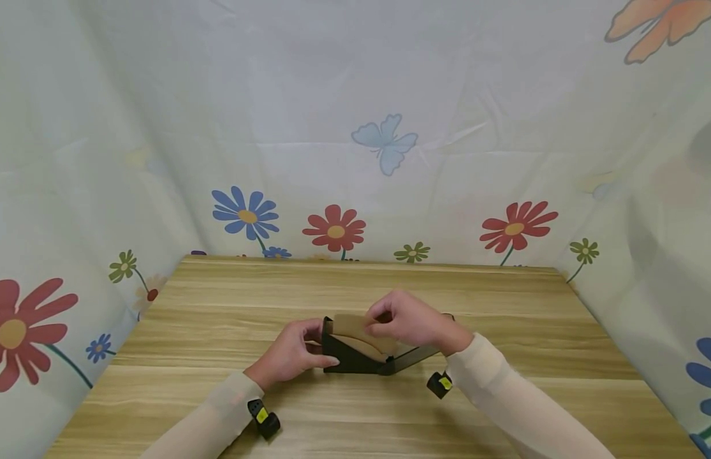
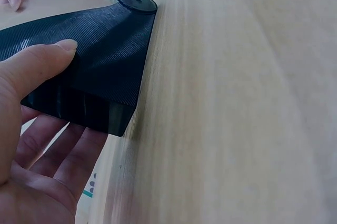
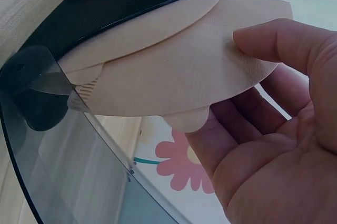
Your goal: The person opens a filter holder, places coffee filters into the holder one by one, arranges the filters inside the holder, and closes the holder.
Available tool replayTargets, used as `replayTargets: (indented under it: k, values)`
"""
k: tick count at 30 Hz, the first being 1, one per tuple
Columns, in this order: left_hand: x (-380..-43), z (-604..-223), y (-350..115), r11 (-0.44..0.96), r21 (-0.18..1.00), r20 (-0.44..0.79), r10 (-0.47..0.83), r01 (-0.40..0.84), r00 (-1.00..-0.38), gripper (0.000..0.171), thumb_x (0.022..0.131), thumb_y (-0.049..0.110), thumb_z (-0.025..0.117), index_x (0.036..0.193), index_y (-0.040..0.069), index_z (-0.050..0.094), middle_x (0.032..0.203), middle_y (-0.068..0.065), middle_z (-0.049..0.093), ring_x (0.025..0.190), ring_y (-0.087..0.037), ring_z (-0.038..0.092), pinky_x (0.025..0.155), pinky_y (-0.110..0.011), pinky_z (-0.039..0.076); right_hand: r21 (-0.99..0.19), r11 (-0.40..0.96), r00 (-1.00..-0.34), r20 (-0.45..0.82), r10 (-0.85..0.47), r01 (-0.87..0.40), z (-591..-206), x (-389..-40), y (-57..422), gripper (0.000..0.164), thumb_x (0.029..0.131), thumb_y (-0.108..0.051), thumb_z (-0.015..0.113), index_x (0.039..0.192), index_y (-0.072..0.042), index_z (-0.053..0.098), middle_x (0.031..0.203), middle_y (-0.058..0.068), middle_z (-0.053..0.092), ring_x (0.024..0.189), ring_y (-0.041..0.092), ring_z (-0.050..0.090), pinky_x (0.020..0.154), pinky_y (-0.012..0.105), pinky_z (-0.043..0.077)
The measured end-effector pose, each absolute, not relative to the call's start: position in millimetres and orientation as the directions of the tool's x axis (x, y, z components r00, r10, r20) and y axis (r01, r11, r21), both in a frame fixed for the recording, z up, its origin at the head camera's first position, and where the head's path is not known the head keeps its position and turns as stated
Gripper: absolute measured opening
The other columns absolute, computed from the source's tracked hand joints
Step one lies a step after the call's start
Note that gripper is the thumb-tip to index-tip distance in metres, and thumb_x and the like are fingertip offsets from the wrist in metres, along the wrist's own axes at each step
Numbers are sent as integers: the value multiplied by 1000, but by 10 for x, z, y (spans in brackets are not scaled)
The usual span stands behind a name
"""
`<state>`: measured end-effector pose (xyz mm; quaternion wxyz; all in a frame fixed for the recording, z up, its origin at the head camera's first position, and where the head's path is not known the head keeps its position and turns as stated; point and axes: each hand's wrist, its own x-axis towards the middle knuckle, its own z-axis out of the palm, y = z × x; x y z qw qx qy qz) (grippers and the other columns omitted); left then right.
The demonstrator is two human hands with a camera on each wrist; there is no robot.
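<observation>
A black ribbed holder (image 1: 352,358) with a hinged clear lid (image 3: 58,166) stands near the middle of the table, its lid swung open to the right. Inside it sit brown paper coffee filters (image 3: 142,42). My left hand (image 1: 289,354) grips the holder's left end, thumb on the ribbed front face and fingers behind it. With thumb and fingers, my right hand (image 1: 409,319) pinches one coffee filter (image 3: 168,82), which sticks partly out of the holder. Its crimped edge and a rounded tab show in the right wrist view.
The holder stands on a wood-grain table (image 1: 246,299). Behind and beside the table hangs a pale curtain (image 1: 309,95) printed with flowers and butterflies. Small black cameras (image 1: 266,421) are strapped at both wrists.
</observation>
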<state>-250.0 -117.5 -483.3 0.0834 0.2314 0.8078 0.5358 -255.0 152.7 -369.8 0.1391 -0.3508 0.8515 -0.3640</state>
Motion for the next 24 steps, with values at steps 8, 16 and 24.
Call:
replayTargets:
  k: [8, 16, 24]
  values:
    - [-2501, -4835, -1178, 325, 902, 110, 462, 284, -880, 34, 78, 33, 91, 105, 24, 71, 102, 5, 74, 97, -16, 70, 84, -26, 56, -735, 501, -720, -24, -693, -457, -3740, -2549, 1502, 19, 98, -9, 68, 79, -11, 71, 68, -7, 48, 59, 5, 42, 56, 21, 35]
    - [-2500, -4830, -1175, 334, 898, 112, 456, 286, -883, 34, 78, 32, 91, 105, 24, 71, 101, 5, 74, 96, -16, 69, 85, -26, 56, -734, 510, -724, -36, -689, -448, -3769, -2526, 1483, 15, 98, -7, 67, 85, -12, 75, 78, -6, 60, 63, 6, 46, 58, 21, 38]
    - [-2500, -4830, -1171, 333, 903, 100, 451, 272, -887, 35, 78, 32, 91, 107, 24, 71, 103, 4, 73, 97, -17, 69, 86, -27, 56, -723, 505, -706, -34, -708, -471, -3800, -2507, 1466, 19, 97, -8, 68, 79, -10, 70, 69, -9, 49, 62, 5, 45, 58, 21, 37]
